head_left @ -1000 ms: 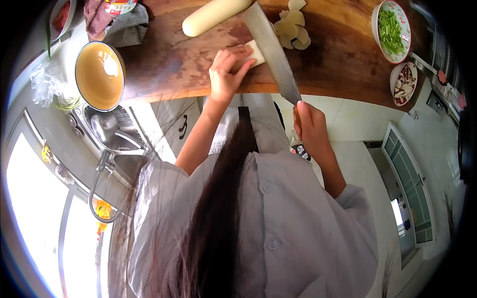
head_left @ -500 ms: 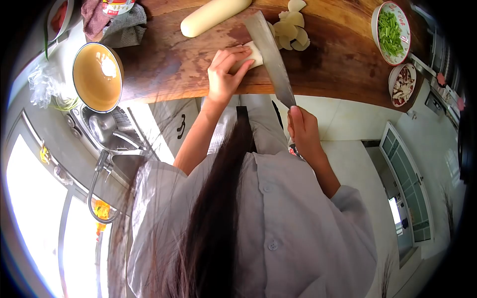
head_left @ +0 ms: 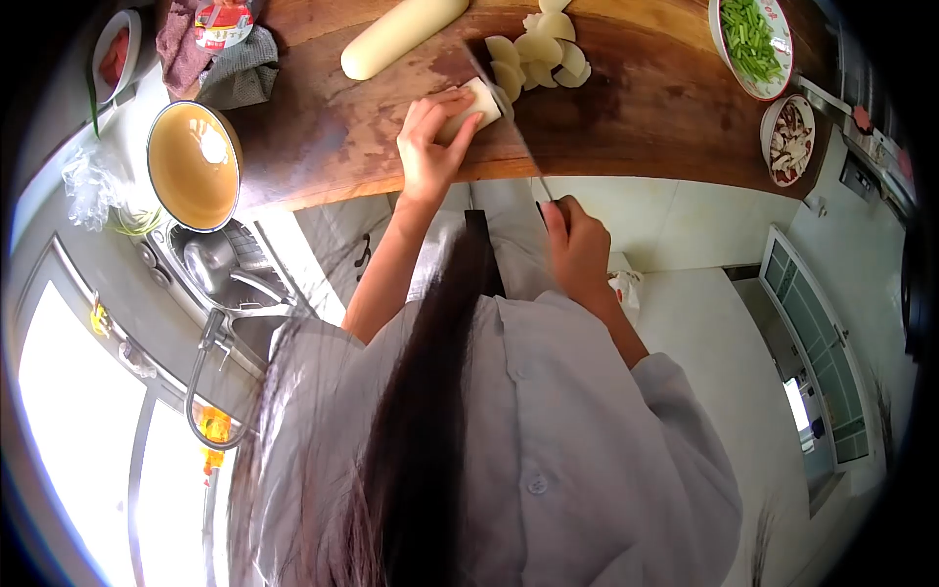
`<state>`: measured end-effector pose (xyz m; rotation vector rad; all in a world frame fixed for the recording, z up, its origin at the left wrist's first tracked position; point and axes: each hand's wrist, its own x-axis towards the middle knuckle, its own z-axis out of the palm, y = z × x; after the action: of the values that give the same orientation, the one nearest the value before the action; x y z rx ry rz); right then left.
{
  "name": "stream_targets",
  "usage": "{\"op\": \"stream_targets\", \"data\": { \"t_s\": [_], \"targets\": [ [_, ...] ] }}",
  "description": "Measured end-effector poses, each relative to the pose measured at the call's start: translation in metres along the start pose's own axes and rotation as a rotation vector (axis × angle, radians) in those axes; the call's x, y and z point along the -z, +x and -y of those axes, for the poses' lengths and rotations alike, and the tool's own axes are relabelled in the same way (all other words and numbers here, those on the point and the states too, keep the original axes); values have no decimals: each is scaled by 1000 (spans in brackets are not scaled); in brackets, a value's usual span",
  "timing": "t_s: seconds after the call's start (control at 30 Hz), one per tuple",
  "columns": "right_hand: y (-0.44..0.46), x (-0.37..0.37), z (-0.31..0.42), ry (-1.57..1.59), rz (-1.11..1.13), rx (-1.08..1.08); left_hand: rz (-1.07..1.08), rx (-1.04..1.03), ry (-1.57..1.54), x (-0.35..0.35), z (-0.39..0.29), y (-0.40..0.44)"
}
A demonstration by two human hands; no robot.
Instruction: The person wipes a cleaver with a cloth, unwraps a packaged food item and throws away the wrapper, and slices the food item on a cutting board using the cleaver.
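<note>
My left hand [head_left: 430, 142] is curled over a short piece of peeled white radish [head_left: 479, 106], pinning it to the wooden board [head_left: 323, 147]. My right hand [head_left: 579, 245] grips the handle of a cleaver [head_left: 521, 140]. Seen nearly edge-on, the blade stands at the cut end of the piece, close to my left fingertips. A thin slice [head_left: 503, 100] shows just past the blade. Several pale half-round slices [head_left: 538, 47] lie in a loose pile beyond it. A longer peeled radish [head_left: 403, 37] rests whole on the board's far side.
At left stand a yellowish bowl [head_left: 193, 166], cloths [head_left: 240, 68] and a plastic bag [head_left: 90, 186]. A bowl of chopped greens [head_left: 751, 44] and a smaller bowl of sliced brown-and-white food [head_left: 790, 142] sit at right. A sink [head_left: 220, 279] holds a metal ladle-like utensil.
The cleaver has turned from showing its broad side to nearly edge-on, its blade now against the piece's end. The whole view has shifted slightly. My left hand keeps its hold.
</note>
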<state>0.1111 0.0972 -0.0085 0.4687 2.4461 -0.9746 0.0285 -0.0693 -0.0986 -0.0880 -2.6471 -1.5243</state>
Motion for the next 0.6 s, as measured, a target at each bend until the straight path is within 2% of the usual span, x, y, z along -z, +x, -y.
{"op": "stream_targets", "data": {
  "t_s": [0.1, 0.13, 0.2, 0.23, 0.33, 0.4, 0.47, 0.6],
  "targets": [
    [12, 3, -10, 294, 81, -66, -22, -17, 9, -3, 0, -2],
    [13, 5, -10, 298, 77, -62, -10, -6, 1, -2, -1, -2],
    [16, 9, -8, 658, 127, -128, -4, 1, 3, 1, -1, 0],
    [14, 13, -11, 707, 166, -113, 10, 12, -4, 1, -1, 1],
    [16, 26, -12, 795, 193, -72, 42, 16, -18, 3, 0, 2],
    [17, 29, -10, 756, 157, -55, 56, 6, -22, 3, 0, 5],
    [19, 33, -9, 853, 114, -64, 70, 25, -54, 5, -1, 6],
    [12, 31, -6, 768, 172, -125, 76, 6, 11, 8, -8, 3]
  ]
}}
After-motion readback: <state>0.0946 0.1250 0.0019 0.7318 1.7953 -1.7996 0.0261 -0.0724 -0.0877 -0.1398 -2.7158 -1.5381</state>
